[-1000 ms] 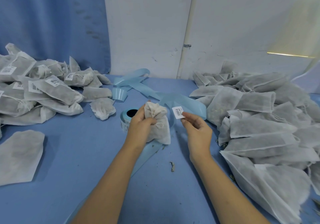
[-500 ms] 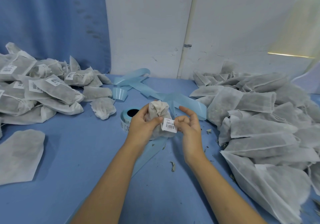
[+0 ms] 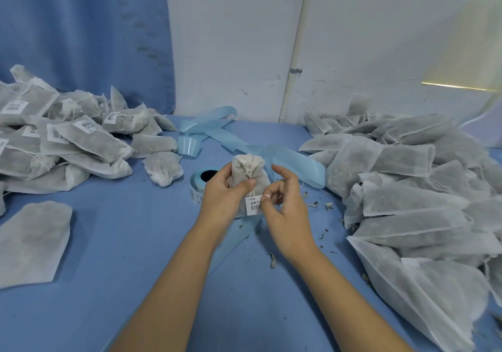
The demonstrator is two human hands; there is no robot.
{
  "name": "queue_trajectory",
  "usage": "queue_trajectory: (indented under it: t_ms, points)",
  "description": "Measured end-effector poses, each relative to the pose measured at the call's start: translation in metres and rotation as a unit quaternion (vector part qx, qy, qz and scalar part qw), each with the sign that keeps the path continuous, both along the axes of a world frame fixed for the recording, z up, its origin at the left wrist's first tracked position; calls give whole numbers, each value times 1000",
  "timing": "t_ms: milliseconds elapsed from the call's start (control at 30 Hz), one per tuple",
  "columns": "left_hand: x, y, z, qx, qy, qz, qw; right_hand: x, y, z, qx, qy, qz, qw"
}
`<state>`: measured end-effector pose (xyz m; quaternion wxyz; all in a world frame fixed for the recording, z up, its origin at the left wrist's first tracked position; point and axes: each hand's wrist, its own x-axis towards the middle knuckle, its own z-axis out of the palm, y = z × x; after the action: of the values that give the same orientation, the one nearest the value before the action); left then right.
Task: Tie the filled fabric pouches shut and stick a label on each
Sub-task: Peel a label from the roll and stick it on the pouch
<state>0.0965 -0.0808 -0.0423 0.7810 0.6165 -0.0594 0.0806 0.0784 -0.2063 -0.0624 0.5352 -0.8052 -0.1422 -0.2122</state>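
Observation:
A tied white fabric pouch (image 3: pixel 248 170) stands upright at the middle of the blue table, gripped round its body by my left hand (image 3: pixel 224 198). A white barcode label (image 3: pixel 253 205) lies on the pouch's lower front. My right hand (image 3: pixel 285 204) presses the label's right edge with its thumb, the other fingers loosely curled above. A roll of labels (image 3: pixel 199 185) sits just left of my left hand, partly hidden by it.
Labelled pouches (image 3: pixel 68 139) are heaped at the left, unlabelled pouches (image 3: pixel 413 188) at the right. One flat pouch (image 3: pixel 32 240) lies near left. Pale blue backing tape (image 3: pixel 217 131) trails behind and under the pouch. Dried leaf bits (image 3: pixel 271 259) lie scattered on the table.
My right hand brought the label from beside the pouch onto its front, and now presses it lower down. My left hand kept hold of the pouch.

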Motion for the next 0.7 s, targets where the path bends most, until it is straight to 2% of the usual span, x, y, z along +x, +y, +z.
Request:
queue_trajectory:
  t_ms: [300,400,500,567,700]
  points:
    - [2,0,-2,-27,3,1,1000,3,0,-3,-91,-12,-49,995]
    - [2,0,-1,-15,-3,0,1000,3,1,-2,-89,3,-60,994]
    - [1,1,0,-24,5,-2,1000,2,1,-1,-56,15,-63,996]
    - [0,2,2,-65,30,-25,997,1,1,2,-9,46,-45,998]
    - [-1,3,5,-164,54,-136,976,1,3,13,138,141,12,980]
